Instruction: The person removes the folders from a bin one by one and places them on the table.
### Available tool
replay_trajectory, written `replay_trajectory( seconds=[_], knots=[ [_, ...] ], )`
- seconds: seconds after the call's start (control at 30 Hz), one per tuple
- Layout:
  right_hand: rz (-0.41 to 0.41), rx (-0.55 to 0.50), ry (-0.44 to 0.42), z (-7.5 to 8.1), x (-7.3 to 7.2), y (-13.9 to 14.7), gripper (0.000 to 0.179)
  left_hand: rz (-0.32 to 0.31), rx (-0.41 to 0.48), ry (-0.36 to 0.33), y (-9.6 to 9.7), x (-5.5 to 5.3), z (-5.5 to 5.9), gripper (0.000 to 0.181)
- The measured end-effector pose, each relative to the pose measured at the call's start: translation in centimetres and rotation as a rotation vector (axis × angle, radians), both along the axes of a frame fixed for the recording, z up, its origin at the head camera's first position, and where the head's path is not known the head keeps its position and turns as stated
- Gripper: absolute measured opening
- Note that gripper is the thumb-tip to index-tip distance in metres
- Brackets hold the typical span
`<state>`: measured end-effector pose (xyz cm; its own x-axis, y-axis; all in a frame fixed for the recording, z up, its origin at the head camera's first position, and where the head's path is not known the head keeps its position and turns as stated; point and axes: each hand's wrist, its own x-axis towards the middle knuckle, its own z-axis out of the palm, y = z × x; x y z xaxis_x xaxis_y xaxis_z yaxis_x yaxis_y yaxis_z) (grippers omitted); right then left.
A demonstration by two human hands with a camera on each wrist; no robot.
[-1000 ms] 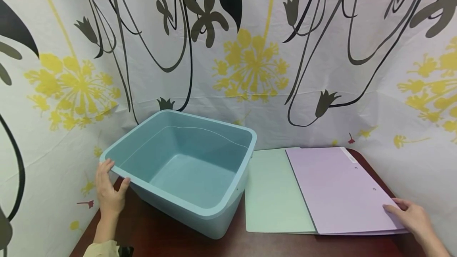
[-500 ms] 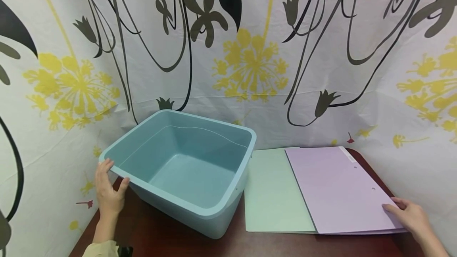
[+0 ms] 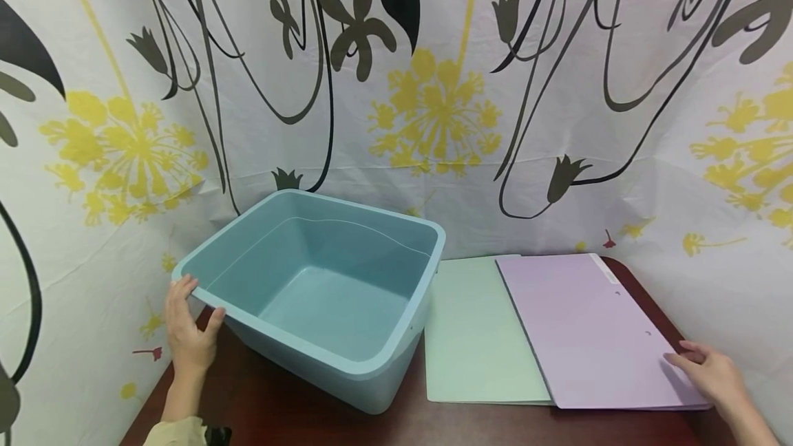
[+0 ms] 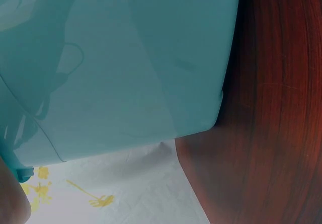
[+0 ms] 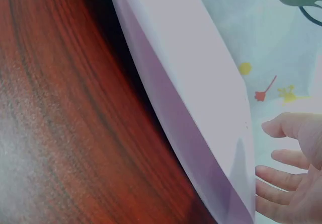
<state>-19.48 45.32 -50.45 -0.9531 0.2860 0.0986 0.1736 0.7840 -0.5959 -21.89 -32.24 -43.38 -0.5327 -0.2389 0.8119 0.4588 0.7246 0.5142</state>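
Note:
A blue plastic tub point(image 3: 353, 301) stands on the table. My left hand point(image 3: 192, 336) grips its near-left corner, fingers over the rim and thumb at the near edge. Seen from the left wrist, the tub wall point(image 4: 126, 73) fills much of the view, and only a bit of the hand shows. A purple file folder point(image 3: 595, 329) partly covers a pale green folder point(image 3: 477, 336). My right hand point(image 3: 712, 374) touches the purple folder's right edge with loosely spread fingers. From the right wrist, the purple folder point(image 5: 176, 83) bows apart along one side, leaving a narrow gap between its covers.
The dark red-brown wooden table point(image 3: 297, 425) carries everything. Behind and at both sides hangs a white cloth point(image 3: 446, 212) with printed flowers. A dark curved line point(image 3: 31, 294) runs down the left edge of the view.
The purple folder's near edge has shifted slightly toward me and right, and the right fingers have moved a little. The left hand and tub stay put.

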Motion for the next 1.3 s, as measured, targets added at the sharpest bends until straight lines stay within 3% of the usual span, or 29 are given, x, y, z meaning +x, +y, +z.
replay_trajectory(
  seconds=[0.33,0.6,1.03,1.2,1.3],
  knots=[
    [0.036,0.042,0.0,1.1,-0.1,-0.6,0.06,-0.004,-0.001,-0.006,0.1,-0.2,-0.1,0.083],
    [0.076,-0.017,0.083,2.4,-0.2,-2.4,0.058,0.0,-0.003,-0.013,-0.1,-0.1,-0.2,0.081],
    [0.168,-0.069,0.151,3.6,-0.1,-4.2,0.053,-0.008,0.063,-0.133,0.7,1.0,0.4,0.067],
    [0.185,-0.037,0.16,4.0,0.0,-5.0,0.05,-0.014,0.136,-0.07,1.9,1.4,1.1,0.061],
    [0.183,-0.016,0.164,4.1,0.1,-5.0,0.049,0.02,0.108,-0.025,3.0,1.6,1.8,0.06]
  ],
)
